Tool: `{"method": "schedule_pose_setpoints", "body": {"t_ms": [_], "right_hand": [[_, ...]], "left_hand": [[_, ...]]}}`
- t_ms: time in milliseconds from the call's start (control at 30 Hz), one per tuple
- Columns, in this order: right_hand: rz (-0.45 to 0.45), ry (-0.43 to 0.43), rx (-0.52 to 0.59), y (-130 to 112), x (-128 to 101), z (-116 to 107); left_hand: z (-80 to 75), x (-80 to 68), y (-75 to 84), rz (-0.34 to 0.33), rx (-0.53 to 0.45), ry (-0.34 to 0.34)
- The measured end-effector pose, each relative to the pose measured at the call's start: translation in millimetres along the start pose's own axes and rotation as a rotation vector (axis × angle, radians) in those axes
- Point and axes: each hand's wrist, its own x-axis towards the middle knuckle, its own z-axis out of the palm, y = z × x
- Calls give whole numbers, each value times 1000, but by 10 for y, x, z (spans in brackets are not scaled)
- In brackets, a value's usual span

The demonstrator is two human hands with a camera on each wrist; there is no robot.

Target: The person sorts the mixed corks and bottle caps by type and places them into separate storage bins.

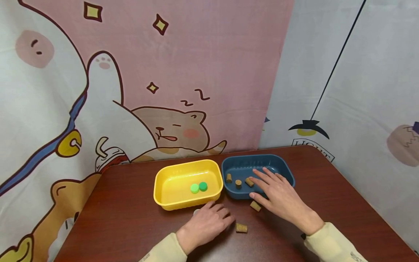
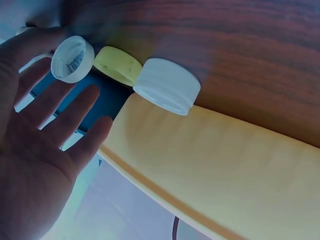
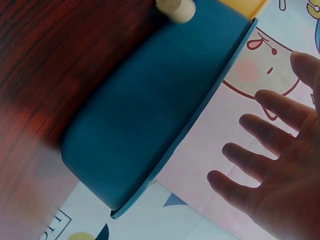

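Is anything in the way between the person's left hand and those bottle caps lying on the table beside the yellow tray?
Nothing visible blocks them. The left hand hovers with fingers spread right over the white cap, the small white cap and the yellow cap, which lie on the table against the yellow tray.

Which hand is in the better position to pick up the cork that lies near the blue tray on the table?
The right hand, probably. Its open fingers hover over the blue tray, and its thumb is almost at the cork. The left hand rests near the yellow tray, by the bottle caps.
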Motion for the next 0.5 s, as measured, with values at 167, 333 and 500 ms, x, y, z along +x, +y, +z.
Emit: {"method": "schedule_pose_setpoints", "body": {"t_ms": [167,333,500], "right_hand": [[4,-9,7,-3,3,-1],[-1,-15,8,-6,13,-3],[-5,-17,2,-12,29,-12]], "left_hand": [[9,-32,-10,6,27,11],[26,-57,-26,19,54,26],[18,-73,-52,13,3,37]]}}
